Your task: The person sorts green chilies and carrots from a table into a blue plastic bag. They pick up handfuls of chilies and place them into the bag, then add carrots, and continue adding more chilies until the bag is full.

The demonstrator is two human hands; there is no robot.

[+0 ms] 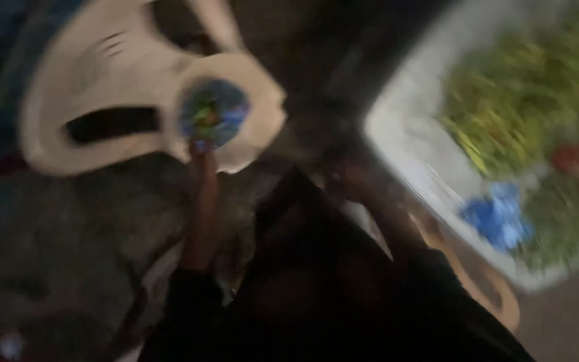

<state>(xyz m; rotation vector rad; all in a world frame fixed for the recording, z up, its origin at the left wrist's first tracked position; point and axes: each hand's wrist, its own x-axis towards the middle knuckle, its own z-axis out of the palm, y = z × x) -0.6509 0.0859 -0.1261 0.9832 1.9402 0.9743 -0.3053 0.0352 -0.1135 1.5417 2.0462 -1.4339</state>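
- Head view, badly blurred: left hand (199, 201) stretched out, fingertips pinched on a small round blue-green object (214, 112), held over the white plastic chair (88, 87).
- Right hand (353, 181) dark, smeared; grip impossible to tell.
- Step judged: carrying; next needs steady placement.

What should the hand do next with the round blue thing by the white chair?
Probably ease the left hand a little forward to set the round blue thing flat on the white plastic chair; it sits at the fingertips over the seat, though blur hides the grip.
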